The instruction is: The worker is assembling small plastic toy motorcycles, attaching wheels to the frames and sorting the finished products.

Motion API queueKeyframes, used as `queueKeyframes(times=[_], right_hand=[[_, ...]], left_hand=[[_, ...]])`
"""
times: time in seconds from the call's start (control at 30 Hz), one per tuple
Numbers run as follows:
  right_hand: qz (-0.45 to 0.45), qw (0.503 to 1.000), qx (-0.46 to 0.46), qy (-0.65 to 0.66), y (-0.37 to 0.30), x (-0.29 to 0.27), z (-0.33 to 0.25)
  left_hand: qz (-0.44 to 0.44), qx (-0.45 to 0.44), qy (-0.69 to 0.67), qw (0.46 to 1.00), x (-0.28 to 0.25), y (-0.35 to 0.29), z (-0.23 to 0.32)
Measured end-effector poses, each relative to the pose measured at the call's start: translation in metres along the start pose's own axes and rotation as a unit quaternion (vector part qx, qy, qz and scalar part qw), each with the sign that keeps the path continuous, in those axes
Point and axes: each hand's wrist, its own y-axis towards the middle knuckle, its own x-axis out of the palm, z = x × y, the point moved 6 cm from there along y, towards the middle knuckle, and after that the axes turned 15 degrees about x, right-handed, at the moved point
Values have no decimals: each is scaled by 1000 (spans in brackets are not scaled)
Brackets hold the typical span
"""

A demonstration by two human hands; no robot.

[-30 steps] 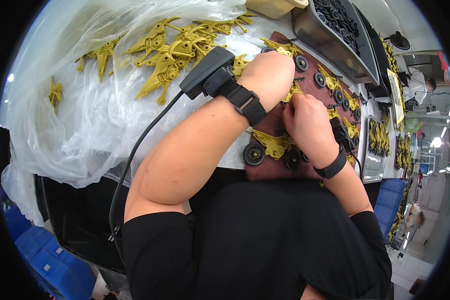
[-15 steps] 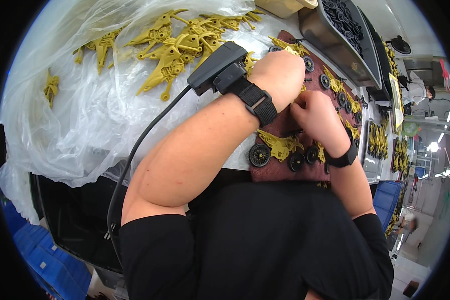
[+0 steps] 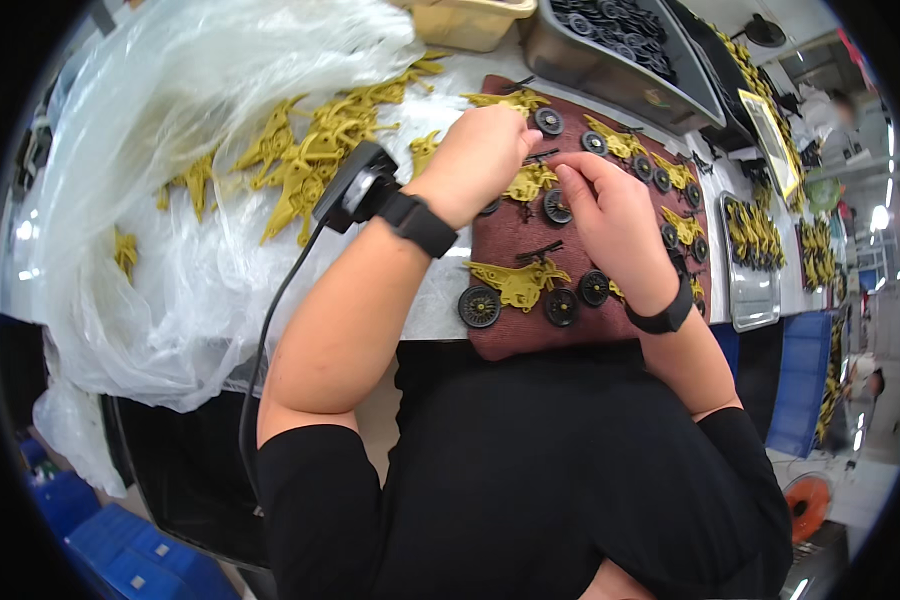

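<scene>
A: Head view: our left hand (image 3: 475, 160) and right hand (image 3: 615, 215) pinch a yellow toy motorbike frame (image 3: 528, 183) together.
B: It sits on our brown mat (image 3: 505, 335), near black wheels (image 3: 557, 206).

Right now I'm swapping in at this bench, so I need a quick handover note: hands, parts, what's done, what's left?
Left hand: fingers closed over a yellow motorbike frame in the middle of the brown mat; the exact grip is hidden.
Right hand: fingertips at the same frame, beside a black wheel.
Parts: loose yellow frames lie on the clear plastic sheet to the left; spare wheels fill the grey tray at the top.
Done: the nearest bike has both wheels beside it.
Left: the frame in hand, plus the loose pile.
</scene>
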Motion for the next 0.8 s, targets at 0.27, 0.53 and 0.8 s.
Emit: queueKeyframes(times=[0.27,0.53,0.8], right_hand=[[62,981,-96,158,-29,-19,0],[78,979,-100,162,-50,-34,11],[-113,920,96,363,-75,-17,42]], left_hand=[[-37,-231,-450,862,-4,-12,60],[-30,-211,-448,868,-13,-31,94],[-70,-126,-149,978,-19,-64,85]])
